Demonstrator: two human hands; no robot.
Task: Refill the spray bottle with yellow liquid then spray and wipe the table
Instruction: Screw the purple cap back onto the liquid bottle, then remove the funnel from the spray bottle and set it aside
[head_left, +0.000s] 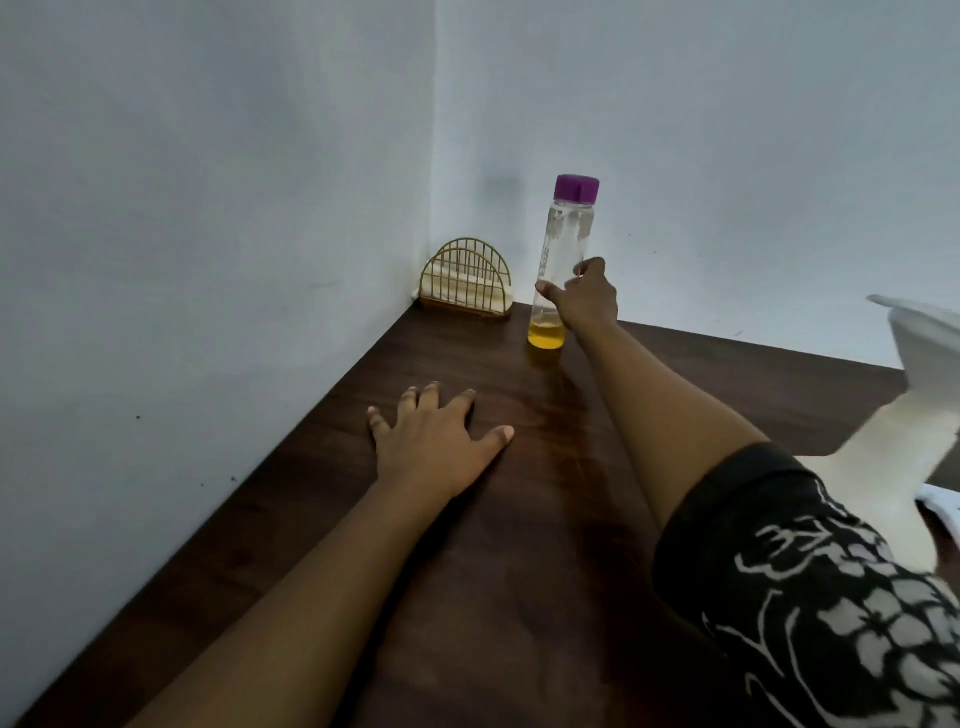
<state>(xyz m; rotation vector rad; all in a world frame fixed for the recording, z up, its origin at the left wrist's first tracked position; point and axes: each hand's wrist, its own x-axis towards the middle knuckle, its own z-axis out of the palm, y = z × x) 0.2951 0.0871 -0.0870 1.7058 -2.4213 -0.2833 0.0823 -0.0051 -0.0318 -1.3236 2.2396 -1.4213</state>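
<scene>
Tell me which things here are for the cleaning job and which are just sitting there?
For the job: clear bottle with purple cap and a little yellow liquid, gripped by the right hand; white spray bottle; table.
Just there: gold wire napkin holder.

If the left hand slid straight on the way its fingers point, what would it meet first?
Probably the wall: the left hand lies flat on the table, fingers angled up-left. The napkin holder sits farther right; depth is uncertain.
</scene>
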